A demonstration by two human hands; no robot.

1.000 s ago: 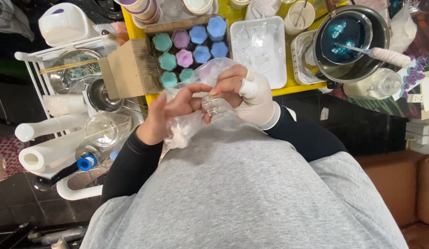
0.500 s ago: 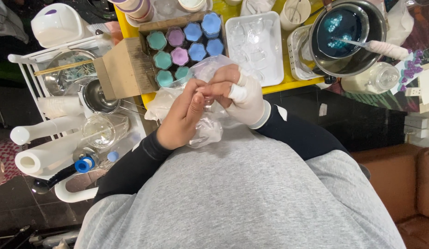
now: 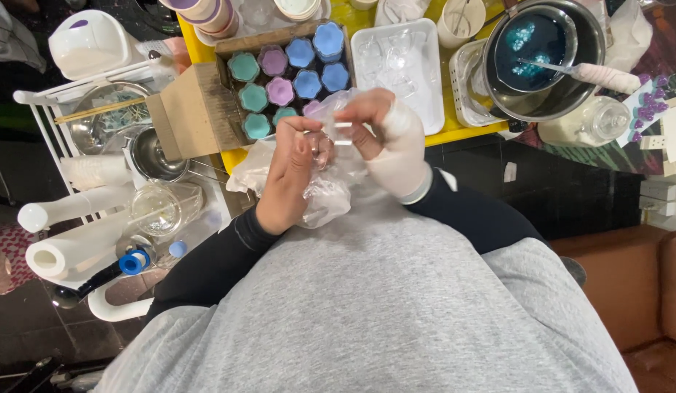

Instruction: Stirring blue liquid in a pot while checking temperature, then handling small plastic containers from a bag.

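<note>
At the far left, two white paper rolls [image 3: 69,229] lie on a white wire rack [image 3: 40,102] beside a clear glass jar [image 3: 162,207]. Right of it, an open cardboard box [image 3: 200,109] holds ten flower-shaped candles [image 3: 280,73]: four teal, three purple, three blue. The person's left hand [image 3: 288,175] and right hand [image 3: 385,135], the right partly wrapped in white, both pinch a crumpled clear plastic bag [image 3: 323,185] held near the body, just below the box; its long axis cannot be told. Something small and clear sits between the fingers. Farther right stand one white ice tray [image 3: 396,62] and one metal pot [image 3: 541,62] of blue liquid.
</note>
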